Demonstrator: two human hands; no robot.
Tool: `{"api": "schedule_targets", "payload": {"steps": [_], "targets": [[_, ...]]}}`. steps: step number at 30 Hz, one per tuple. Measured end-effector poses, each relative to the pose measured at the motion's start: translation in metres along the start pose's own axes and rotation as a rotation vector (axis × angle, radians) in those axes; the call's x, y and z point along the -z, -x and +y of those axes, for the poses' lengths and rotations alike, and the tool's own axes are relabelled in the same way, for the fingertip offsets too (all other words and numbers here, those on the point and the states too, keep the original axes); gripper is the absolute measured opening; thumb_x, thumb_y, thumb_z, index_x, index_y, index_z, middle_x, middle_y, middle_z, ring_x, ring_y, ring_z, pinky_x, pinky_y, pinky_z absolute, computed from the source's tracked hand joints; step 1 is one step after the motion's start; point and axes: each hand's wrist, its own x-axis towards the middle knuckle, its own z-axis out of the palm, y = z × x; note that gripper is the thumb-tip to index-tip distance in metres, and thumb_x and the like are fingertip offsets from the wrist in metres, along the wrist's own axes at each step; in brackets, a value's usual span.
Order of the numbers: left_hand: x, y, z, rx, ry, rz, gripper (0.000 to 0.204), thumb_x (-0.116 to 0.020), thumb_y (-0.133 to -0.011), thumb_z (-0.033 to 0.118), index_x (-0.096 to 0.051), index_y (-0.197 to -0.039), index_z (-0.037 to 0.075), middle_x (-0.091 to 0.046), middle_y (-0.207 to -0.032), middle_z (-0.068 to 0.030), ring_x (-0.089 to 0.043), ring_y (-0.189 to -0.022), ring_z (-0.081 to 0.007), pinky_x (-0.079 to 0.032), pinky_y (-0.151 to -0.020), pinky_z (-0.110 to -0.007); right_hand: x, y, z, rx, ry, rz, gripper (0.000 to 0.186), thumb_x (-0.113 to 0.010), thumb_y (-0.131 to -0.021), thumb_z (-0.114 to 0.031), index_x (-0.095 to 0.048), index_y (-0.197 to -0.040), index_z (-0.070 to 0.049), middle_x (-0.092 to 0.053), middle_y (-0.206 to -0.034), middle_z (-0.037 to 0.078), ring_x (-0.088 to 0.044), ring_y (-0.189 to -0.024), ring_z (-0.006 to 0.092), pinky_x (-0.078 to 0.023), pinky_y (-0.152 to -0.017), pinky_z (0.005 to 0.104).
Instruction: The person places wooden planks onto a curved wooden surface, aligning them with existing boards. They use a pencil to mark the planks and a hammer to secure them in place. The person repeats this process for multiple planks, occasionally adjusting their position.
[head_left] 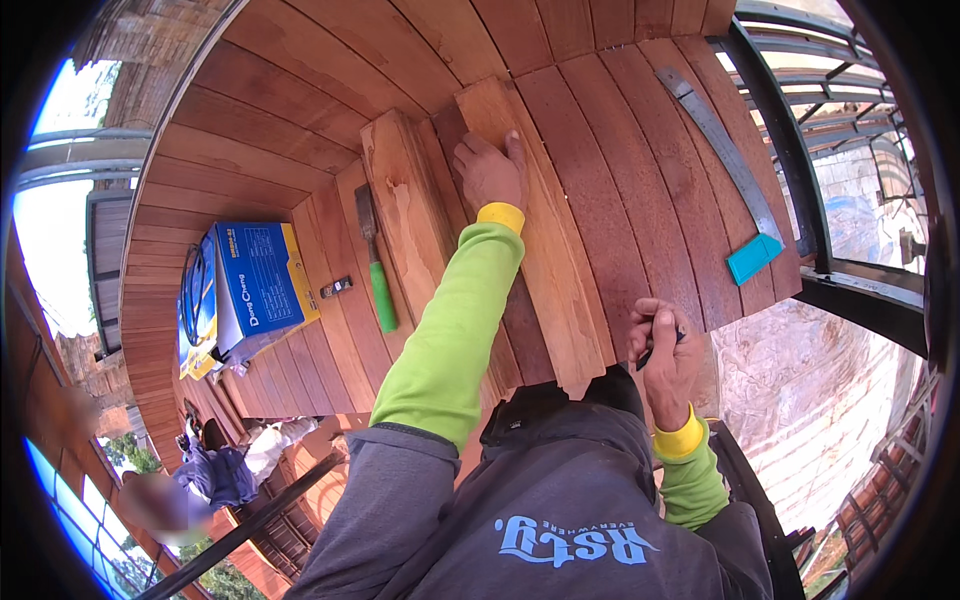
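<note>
Two long reddish-brown wooden boards lie lengthwise on the plank surface. My left hand (490, 175) rests on the left edge of the right-hand board (560, 260), thumb on its face and fingers apart from it. A little to the left lies the other board (402, 180), paler and blotchy. Beside the near end of the right-hand board, my right hand (665, 350) is closed around a thin dark pen-like stick (646, 360), mostly hidden by the fingers. Left of the boards is a chisel (380, 290) with a green handle.
A try square (735, 180) with a steel blade and turquoise stock lies at the right. On the left stand a blue and yellow box (262, 285) and a small black object (336, 287). Black metal framing (785, 130) borders the right side. Another person (200, 480) is at lower left.
</note>
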Motion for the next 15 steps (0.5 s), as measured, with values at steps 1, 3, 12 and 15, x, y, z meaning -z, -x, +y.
{"api": "schedule_targets", "payload": {"steps": [1, 3, 12, 15], "targets": [[0.000, 0.000, 0.000, 0.004, 0.008, -0.001, 0.053, -0.054, -0.089, 0.044, -0.046, -0.106, -0.006, -0.050, -0.105, -0.0263, -0.051, -0.101, -0.0422, -0.046, -0.084, -0.048, -0.013, -0.020, -0.017, 0.177, 0.042, 0.006, 0.032, -0.038, -0.098, -0.019, -0.059, -0.095, 0.005, -0.059, -0.077, 0.007, -0.053, -0.074, 0.0121, -0.043, -0.060, 0.0236], [0.004, 0.000, -0.003, 0.008, 0.018, 0.009, 0.053, -0.054, -0.089, 0.044, -0.046, -0.107, -0.006, -0.050, -0.106, -0.0262, -0.050, -0.102, -0.0423, -0.046, -0.084, -0.048, -0.039, -0.067, -0.039, 0.433, 0.152, -0.014, 0.044, -0.031, -0.098, -0.026, -0.060, -0.090, 0.005, -0.061, -0.079, 0.010, -0.055, -0.074, 0.0150, -0.044, -0.066, 0.0278], [-0.004, 0.002, -0.001, -0.018, -0.024, 0.092, 0.053, -0.062, -0.083, 0.040, -0.045, -0.104, -0.005, -0.049, -0.100, -0.0202, -0.052, -0.096, -0.0361, -0.051, -0.075, -0.042, -0.123, -0.250, -0.037, 0.584, 0.323, -0.071, 0.047, -0.043, -0.097, -0.037, -0.061, -0.081, 0.004, -0.059, -0.061, 0.008, -0.054, -0.055, 0.0151, -0.043, -0.053, 0.0293], [-0.002, 0.003, 0.003, -0.009, -0.012, 0.095, 0.053, -0.063, -0.083, 0.040, -0.044, -0.105, -0.005, -0.048, -0.100, -0.0198, -0.052, -0.097, -0.0356, -0.052, -0.075, -0.042, -0.143, -0.281, -0.028, 0.734, 0.299, -0.142, 0.031, -0.053, -0.095, -0.026, -0.062, -0.085, 0.002, -0.058, -0.062, 0.003, -0.051, -0.051, 0.0082, -0.042, -0.046, 0.0241]]}}
